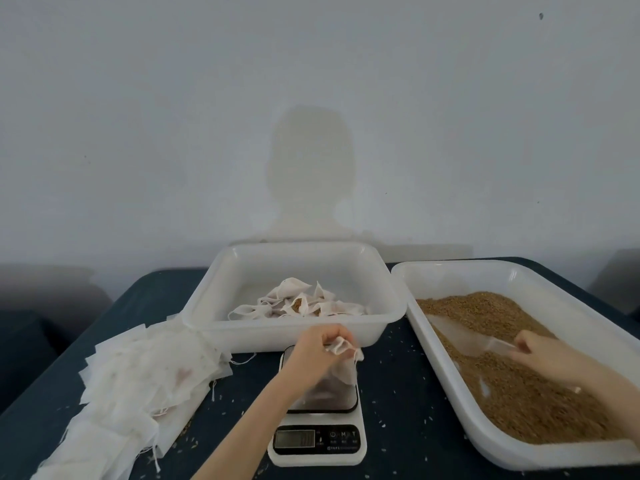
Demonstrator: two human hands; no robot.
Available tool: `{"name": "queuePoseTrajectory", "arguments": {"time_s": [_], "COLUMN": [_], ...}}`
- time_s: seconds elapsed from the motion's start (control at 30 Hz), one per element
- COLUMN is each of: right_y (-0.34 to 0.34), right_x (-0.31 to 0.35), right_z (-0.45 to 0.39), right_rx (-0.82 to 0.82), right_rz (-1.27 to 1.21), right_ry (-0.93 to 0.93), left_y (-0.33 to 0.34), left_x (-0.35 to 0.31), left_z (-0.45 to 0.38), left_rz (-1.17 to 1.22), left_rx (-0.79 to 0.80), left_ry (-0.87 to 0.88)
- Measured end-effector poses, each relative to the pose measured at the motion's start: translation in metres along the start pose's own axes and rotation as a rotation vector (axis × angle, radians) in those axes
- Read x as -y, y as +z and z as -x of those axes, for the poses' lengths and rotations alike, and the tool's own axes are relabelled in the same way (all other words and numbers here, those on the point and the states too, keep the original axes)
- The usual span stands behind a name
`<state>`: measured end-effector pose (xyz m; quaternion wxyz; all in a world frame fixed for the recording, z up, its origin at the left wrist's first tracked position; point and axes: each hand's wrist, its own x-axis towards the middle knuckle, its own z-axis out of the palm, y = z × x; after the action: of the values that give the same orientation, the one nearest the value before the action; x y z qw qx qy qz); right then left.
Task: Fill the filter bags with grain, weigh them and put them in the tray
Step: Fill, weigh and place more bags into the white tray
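Filter bag point(344, 367) hanging long axis vertical, mouth up, body drooping below left hand point(313, 351) grip, over scale point(318, 424) platform. Left grip pinching bag's bunched mouth. Right hand point(543, 356) grip curled round clear scoop point(474, 337), lying in grain tray point(519, 455).

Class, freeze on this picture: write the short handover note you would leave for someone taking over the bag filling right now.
Left hand: grip pinches an open filter bag by its mouth, above the scale.
Right hand: holds the clear scoop in the grain tray.
Done: several filled bags lie in the middle tray.
Left: fill this bag, weigh it, put it in the tray; a pile of empty bags waits at left.
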<state>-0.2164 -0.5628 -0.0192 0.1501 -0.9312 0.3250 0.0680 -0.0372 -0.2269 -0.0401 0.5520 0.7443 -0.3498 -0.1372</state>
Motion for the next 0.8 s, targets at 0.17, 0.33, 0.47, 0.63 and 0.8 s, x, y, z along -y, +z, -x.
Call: {"name": "queuePoseTrajectory", "arguments": {"time_s": [0.17, 0.33, 0.47, 0.63, 0.8], "right_y": [0.011, 0.001, -0.018, 0.024, 0.095], "right_x": [0.022, 0.05, 0.109, 0.227, 0.264], "right_z": [-0.006, 0.001, 0.033, 0.076, 0.06], "right_rx": [0.051, -0.011, -0.359, -0.188, -0.238], "right_rz": [0.164, 0.383, 0.264, -0.077, -0.055], "right_ry": [0.034, 0.067, -0.099, -0.587, -0.688], "left_y": [-0.024, -0.038, -0.044, -0.045, -0.047], "left_x": [0.022, 0.033, 0.04, 0.045, 0.053], "left_z": [0.007, 0.019, 0.032, 0.042, 0.052], "left_rz": [-0.401, -0.463, -0.27, 0.079, 0.376], "left_rx": [-0.013, 0.023, 0.045, -0.016, -0.207], "left_ry": [-0.003, 0.032, 0.046, -0.001, 0.032]}}
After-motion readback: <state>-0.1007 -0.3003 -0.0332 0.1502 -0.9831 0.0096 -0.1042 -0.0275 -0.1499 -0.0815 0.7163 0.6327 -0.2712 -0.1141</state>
